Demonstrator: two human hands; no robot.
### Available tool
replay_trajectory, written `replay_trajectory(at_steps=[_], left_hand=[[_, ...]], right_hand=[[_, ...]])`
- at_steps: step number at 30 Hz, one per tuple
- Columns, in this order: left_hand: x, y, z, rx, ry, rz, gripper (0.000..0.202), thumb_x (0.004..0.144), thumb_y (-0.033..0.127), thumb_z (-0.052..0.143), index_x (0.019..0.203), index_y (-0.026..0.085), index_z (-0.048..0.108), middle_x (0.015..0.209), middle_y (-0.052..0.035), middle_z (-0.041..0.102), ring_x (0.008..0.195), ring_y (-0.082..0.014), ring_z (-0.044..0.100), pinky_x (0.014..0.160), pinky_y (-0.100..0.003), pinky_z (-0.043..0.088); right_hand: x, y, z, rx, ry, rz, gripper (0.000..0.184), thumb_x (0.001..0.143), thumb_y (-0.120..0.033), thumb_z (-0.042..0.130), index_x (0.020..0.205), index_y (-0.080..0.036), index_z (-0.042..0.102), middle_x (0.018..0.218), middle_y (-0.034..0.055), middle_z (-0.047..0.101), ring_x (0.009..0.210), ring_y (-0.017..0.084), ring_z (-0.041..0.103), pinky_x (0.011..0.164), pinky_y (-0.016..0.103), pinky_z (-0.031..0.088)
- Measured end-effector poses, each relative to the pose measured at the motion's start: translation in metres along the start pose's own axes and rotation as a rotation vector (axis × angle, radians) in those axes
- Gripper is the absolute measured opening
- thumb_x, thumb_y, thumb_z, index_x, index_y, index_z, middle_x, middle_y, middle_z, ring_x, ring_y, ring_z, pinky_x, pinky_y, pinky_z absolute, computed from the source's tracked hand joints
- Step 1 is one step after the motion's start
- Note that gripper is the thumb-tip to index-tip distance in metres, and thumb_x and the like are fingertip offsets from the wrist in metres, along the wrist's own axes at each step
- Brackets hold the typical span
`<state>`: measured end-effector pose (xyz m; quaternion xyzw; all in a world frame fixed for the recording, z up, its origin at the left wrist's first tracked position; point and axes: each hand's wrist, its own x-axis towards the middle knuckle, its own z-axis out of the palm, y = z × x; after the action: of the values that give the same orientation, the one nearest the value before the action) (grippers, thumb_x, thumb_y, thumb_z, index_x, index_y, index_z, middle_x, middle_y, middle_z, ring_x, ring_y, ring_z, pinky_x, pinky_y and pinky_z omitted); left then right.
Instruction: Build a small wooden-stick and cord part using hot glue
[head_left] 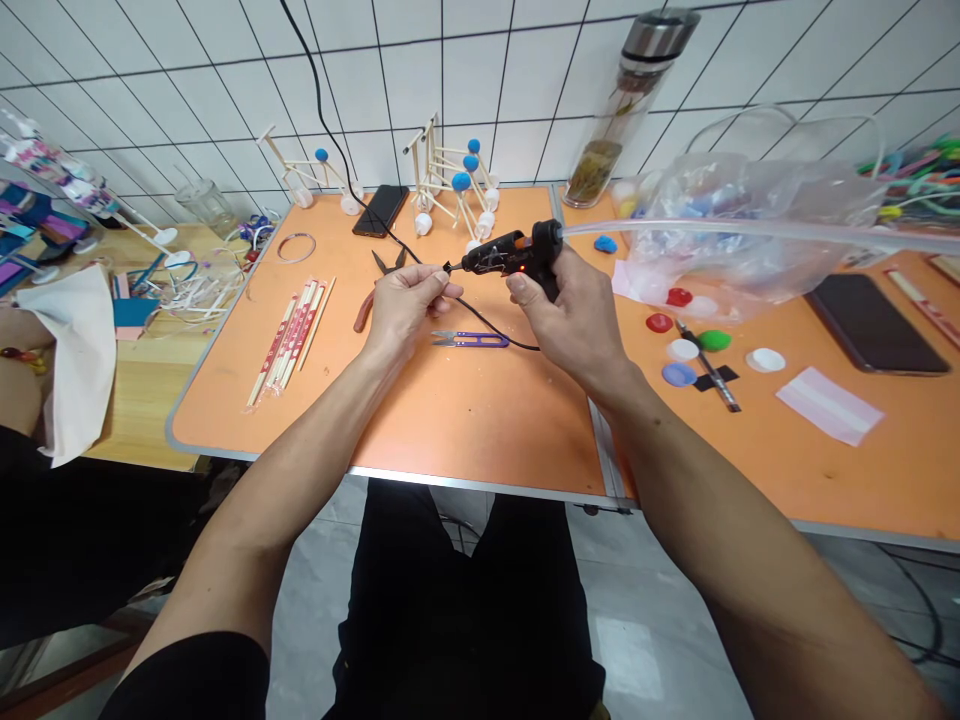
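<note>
My right hand (581,310) is wrapped round the grip of a black glue gun (517,252), which has a long clear glue stick (675,234) trailing from its back and a small orange light lit. The nozzle points left at my left hand (409,305), whose thumb and fingertips pinch a tiny dark piece (448,268). Nozzle and piece are touching or nearly so. Below the gun lie purple thread snips (472,340). Pliers (365,310) with reddish handles lie partly behind my left hand. The gun's black cord (487,322) runs across the table.
Stick models with blue caps (460,182), a phone (381,210) and a glass tumbler (600,160) stand or lie along the wall. Wrapped chopsticks (289,335) lie left. Right are coloured bottle caps (679,374), a craft knife (716,375), a plastic bag (750,220) and another phone (877,322).
</note>
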<state>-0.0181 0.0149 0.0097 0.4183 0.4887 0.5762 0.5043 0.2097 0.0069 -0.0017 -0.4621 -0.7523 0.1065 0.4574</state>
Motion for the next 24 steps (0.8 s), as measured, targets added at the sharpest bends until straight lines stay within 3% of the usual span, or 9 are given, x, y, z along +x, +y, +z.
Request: replay_trajectory(at_steps=[13,24], left_hand=[[0.0033,-0.0039,-0.002,0.015,0.0,0.002,0.016,0.1,0.021,0.089,0.086,0.018,0.081,0.081,-0.0046,0.086,0.057,-0.0083,0.066,0.061,-0.021,0.054],[0.0003,-0.0015,-0.0008,0.008,0.005,-0.006,0.016,0.099,0.022,0.089,0.087,0.018,0.08,0.081,-0.0046,0.086,0.057,-0.008,0.065,0.061,-0.02,0.054]], right_hand=[[0.0007,-0.0011,-0.0018,0.002,0.037,0.03,0.077,0.109,-0.094,0.048,0.131,-0.026,0.076,0.098,0.0092,0.083,0.086,0.033,0.078,0.087,0.055,0.068],[-0.0001,-0.0031,0.0002,0.028,0.01,0.006,0.076,0.108,-0.094,0.047,0.132,-0.028,0.076,0.1,0.0087,0.083,0.091,0.033,0.079,0.092,0.056,0.068]])
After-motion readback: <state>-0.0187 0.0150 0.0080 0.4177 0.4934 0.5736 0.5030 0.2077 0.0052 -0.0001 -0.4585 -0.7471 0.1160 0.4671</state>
